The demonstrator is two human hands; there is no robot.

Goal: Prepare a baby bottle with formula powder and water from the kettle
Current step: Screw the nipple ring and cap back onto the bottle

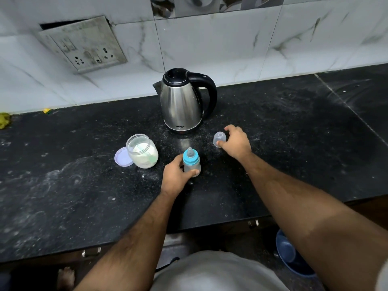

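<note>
A person stands at a dark speckled stone counter [294, 143], both bare forearms reaching forward. The left hand [176, 175] grips a small baby bottle [191, 162], fingers and thumb curled round its clear body; the bottle stands upright on the counter near the middle, its blue collar and teat on top. The right hand [236, 141] rests just right of it, thumb and fingertips pinching a small clear dome-shaped cap [219, 139] that sits on the surface. Behind both, toward the back edge, stands a steel electric kettle [182, 101] with a black lid and handle, spout pointing left. Left of the bottle is an open clear jar [142, 151] of pale formula powder, tilted in this wide view, with its lilac lid [121, 157] lying flat beside it. White powder dusts the counter. The wall behind is grey-veined white tile carrying a grimy socket plate [84, 43] at upper left. A blue basin [294, 259] sits on the floor at lower right.
</note>
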